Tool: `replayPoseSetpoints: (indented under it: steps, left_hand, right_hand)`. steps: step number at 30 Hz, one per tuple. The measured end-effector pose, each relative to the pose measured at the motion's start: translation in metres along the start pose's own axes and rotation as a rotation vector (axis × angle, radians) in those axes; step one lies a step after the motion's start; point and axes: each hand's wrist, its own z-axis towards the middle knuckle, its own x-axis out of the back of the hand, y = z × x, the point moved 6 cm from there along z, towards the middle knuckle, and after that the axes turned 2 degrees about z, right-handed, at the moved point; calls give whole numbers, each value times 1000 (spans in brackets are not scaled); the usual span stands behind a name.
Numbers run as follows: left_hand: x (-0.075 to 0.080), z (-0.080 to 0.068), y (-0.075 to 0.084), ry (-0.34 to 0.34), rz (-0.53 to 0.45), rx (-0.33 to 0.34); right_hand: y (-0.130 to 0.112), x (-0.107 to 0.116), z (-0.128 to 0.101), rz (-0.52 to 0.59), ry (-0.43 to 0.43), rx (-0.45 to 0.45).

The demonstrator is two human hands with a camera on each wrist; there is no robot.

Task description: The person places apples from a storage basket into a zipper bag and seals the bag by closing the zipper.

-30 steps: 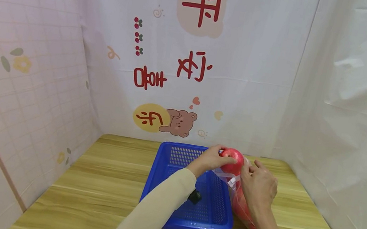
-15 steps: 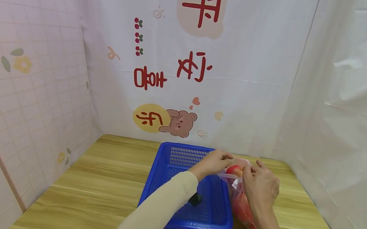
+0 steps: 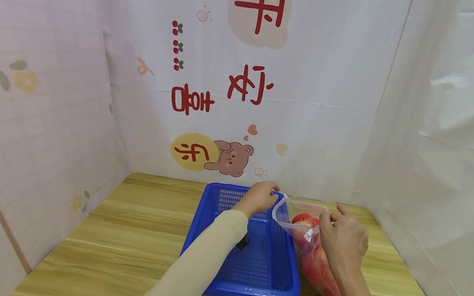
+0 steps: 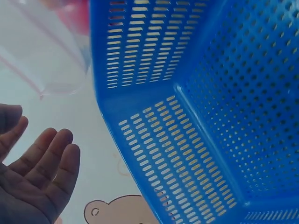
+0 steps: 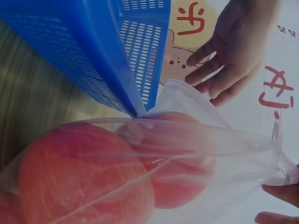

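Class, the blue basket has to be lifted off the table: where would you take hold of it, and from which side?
Probably grip the blue basket by its near rim, from the front: it sits upright, and the apple bag crowds its right side.

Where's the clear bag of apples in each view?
Head: clear bag right of centre, beside the blue basket, right hand pinching its rim.
Left wrist: only the bag's open mouth, top left, above the left hand.
Right wrist: bag fills the lower frame, apples inside.
Shared landmark: the blue basket, in all three views.
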Motion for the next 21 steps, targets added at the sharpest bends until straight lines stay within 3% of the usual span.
replayPoseSetpoints:
  steps: [9,13,21]
  left_hand:
    - [-31,17,12,-176,181,-51]
    - [-37,18,16,-222,121,-65]
    - [-31,19,19,-228,7,-41]
  right_hand:
    - [3,4,2,11,-3,56]
    - [3,8,3,8,-15,73]
    - [16,25,14,8,-102,68]
